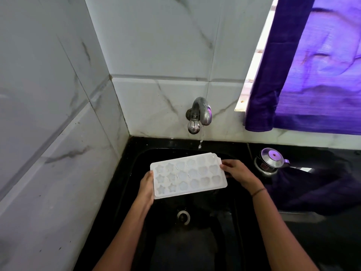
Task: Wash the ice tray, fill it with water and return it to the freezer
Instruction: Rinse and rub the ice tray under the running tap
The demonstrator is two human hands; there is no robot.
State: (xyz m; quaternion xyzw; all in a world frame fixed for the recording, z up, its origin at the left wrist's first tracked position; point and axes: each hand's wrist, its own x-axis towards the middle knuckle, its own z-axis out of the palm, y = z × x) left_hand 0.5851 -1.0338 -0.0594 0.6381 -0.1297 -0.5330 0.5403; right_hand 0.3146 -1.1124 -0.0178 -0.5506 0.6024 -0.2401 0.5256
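Left hand point(146, 185), right hand point(237, 172) gripping ice tray point(188, 176) ends, left fingers hidden beneath

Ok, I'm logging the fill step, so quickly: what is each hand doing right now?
Left hand: holds the ice tray by its left end.
Right hand: holds the same tray by its right end.

tap point(199, 114) overhanging sink point(195, 241) rear, wall point(48, 133) close left, pressure cooker point(270, 161) crowding right
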